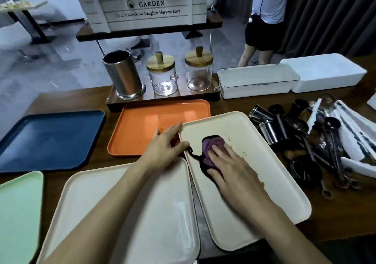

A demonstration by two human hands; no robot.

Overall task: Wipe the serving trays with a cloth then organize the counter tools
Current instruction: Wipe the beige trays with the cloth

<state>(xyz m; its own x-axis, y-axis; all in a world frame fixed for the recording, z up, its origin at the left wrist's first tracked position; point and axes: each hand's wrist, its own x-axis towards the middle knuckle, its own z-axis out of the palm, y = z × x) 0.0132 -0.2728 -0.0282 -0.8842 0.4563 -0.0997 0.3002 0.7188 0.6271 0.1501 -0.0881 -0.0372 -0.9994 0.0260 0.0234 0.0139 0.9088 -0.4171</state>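
Light's soft and kinda flat, a bit cool, and seems to come from overhead: there's a pale sheen across the blue tray [50,139] and a streaky reflection on the near cream tray [179,212]. The steel canister [122,74] catches bright vertical glare. Shadows are faint and soft-edged. The wide lens bows the desk [335,212] edges and makes the white garden crate [142,9] lean. The mint tray [18,212] at the left edge is smeared with blur, and the pile of measuring spoons [329,141] on the right looks mushy.
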